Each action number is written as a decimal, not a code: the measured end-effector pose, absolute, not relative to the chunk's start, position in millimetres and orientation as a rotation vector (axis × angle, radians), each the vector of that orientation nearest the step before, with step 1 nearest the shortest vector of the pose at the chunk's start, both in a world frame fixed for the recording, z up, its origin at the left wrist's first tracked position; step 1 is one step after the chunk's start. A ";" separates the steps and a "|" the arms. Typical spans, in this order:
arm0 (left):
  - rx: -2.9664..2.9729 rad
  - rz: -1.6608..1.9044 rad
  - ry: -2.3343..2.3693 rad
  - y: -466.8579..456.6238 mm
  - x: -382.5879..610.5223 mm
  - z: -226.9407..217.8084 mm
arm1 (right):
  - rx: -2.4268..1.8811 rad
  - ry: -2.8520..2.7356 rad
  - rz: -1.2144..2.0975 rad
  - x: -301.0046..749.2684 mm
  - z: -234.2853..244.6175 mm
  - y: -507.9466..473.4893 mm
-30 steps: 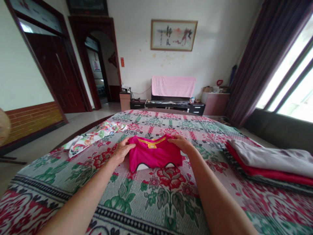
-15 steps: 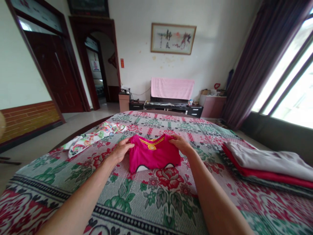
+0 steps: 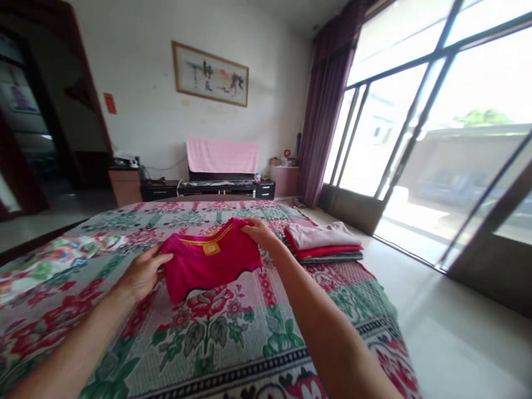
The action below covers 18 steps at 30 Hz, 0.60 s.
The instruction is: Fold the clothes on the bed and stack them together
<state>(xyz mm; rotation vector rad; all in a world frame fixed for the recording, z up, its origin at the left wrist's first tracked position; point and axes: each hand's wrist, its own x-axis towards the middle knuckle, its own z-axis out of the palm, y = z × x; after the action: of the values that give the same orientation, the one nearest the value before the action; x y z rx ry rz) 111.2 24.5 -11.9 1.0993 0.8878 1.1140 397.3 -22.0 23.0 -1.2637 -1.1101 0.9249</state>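
Folded shirt [image 3: 210,265] on bed [image 3: 233,343], long axis 9-to-3 between hands: left hand [image 3: 143,272] grasps its 9 o'clock edge, right hand [image 3: 258,233] pinches the 2 o'clock corner; clothes stack [image 3: 322,242] lies at 3 o'clock, nearer the right hand.

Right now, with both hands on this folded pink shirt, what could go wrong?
The folded magenta shirt is pinched only at its top corners by the left hand and right hand, so its folds may fall open if lifted. The stack of folded clothes sits near the bed's edge and could slide if bumped.
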 end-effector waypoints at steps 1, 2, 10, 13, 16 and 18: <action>1.105 1.105 0.874 23.2 120.2 -9.4 | -1.275 -1.111 0.904 405.4 25.7 -27.8; 1.110 1.097 0.864 21.6 129.3 -6.7 | -1.284 -1.113 0.882 413.7 28.1 -33.7; 1.115 1.018 0.743 -4.2 218.3 25.6 | -1.378 -1.145 0.650 498.0 53.6 -88.3; 1.099 0.991 0.681 -15.7 261.6 40.5 | -1.446 -1.089 0.537 533.1 65.8 -110.2; 1.095 0.967 0.624 -23.0 306.6 49.1 | -1.486 -1.021 0.425 565.0 74.7 -130.4; 1.092 0.944 0.590 -25.9 335.5 50.4 | -1.495 -0.981 0.383 583.7 78.6 -141.7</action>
<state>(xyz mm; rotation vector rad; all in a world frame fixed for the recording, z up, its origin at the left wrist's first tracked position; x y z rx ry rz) 335.5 -25.9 50.4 1.0925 0.5899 0.9437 583.7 -141.7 78.6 -1.4951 -0.9813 0.3830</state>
